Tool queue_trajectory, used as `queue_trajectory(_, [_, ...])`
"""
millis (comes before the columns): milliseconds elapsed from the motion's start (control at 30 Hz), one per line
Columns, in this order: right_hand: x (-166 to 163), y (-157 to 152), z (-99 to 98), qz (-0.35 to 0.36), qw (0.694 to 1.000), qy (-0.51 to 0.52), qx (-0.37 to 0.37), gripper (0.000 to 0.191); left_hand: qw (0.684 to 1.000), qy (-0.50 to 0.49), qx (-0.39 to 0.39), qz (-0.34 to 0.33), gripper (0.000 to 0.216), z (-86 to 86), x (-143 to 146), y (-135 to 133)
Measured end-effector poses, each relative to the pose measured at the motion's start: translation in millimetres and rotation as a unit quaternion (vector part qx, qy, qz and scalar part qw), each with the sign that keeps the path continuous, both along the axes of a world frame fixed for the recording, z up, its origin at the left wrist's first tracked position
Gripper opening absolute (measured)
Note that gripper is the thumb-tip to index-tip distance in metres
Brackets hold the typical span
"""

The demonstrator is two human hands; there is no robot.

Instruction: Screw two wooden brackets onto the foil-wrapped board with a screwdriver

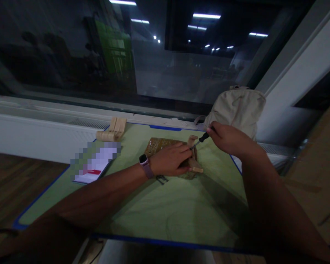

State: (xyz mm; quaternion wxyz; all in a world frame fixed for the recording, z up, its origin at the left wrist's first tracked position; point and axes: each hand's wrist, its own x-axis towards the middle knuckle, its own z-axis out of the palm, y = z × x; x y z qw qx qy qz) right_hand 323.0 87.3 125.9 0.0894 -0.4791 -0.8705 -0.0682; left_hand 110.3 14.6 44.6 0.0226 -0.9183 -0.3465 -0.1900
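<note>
My right hand [222, 136] is closed round the black handle of a screwdriver [205, 137]. The shaft slants down to the left, its tip at a light wooden piece [195, 165] with curved ends. My left hand [172, 159], with a watch on the wrist, presses that wooden piece from the left, its fingers bent against it. Beneath the left hand lies a flat package wrapped in shiny brown tape [156, 144]. Where the screwdriver's tip meets the wood, my fingers partly cover the spot, so any screw there is hidden.
Some pale wooden pieces [112, 130] sit at the table's back left corner. Near them lies a phone [95, 168], its screen partly blurred. A beige backpack [236, 110] stands behind the green table [165, 216], by the window. At the right rises a large cardboard sheet [313, 172].
</note>
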Motion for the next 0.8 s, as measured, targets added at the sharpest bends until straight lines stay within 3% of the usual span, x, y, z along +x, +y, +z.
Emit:
queue_trajectory(133, [-8,6,-8.7,0.164,0.976,0.143,-0.018,0.016,1.0,0.008,0.003,0.006,0.033,0.6,0,0])
queue_trajectory(233, [-19,9,-19.8,0.22,0.953,0.206,0.012,0.015,1.0,0.009,0.012,0.002,0.035,-0.6,1,0])
queue_trajectory(400, [-33,8,-34.5,0.226,0.946,0.217,0.084,0.026,1.0,0.012,0.024,0.002,0.041,-2.1,1,1])
queue_trajectory(533, [-38,7,-40.8,0.23,0.944,0.212,0.109,0.019,1.0,0.019,0.022,0.003,0.04,-0.5,2,1])
queue_trajectory(800, [-37,6,-37.3,0.137,0.966,0.181,0.126,0.022,1.0,0.015,0.025,0.005,0.037,-1.9,1,2])
